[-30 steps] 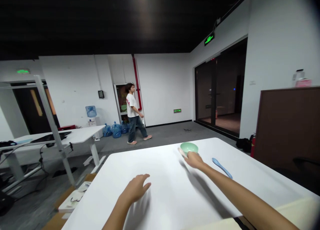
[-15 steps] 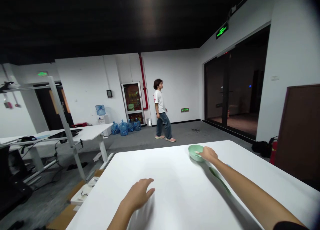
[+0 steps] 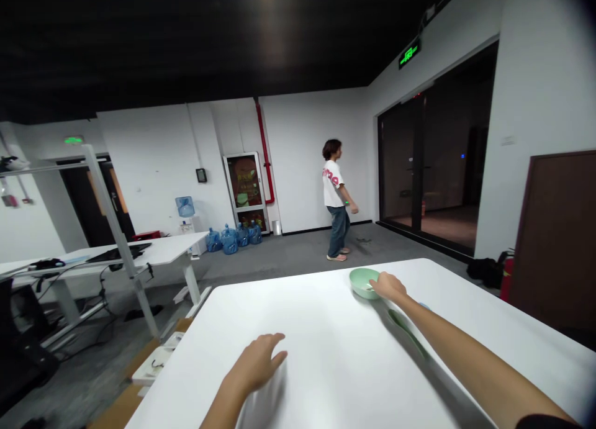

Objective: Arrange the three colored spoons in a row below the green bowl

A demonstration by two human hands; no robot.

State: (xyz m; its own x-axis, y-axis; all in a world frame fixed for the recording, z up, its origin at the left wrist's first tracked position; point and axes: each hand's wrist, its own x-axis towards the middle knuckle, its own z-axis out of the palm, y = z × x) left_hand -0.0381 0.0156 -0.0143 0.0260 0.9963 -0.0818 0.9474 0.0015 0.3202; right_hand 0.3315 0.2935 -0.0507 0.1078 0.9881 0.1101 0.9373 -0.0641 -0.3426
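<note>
My right hand (image 3: 388,287) reaches over the rim of a pale green bowl (image 3: 359,282) on the white table (image 3: 298,329). Its fingertips pinch a small white spoon (image 3: 370,286), which dips into the bowl. Beneath my right forearm lies a long plastic spoon (image 3: 406,333), blue in better light and green-tinted in the forearm's shadow. My left hand (image 3: 256,364) rests near the table's near left side, fingers apart, holding nothing.
A person (image 3: 336,199) in a white T-shirt and jeans stands on the carpet beyond the table. A white desk (image 3: 162,246) stands at left, blue water bottles (image 3: 229,239) by the wall, a brown cabinet (image 3: 559,243) at right.
The white spoon has moved from the bowl's near edge into the bowl with my right hand. The view has turned slightly, and the person has walked to the right.
</note>
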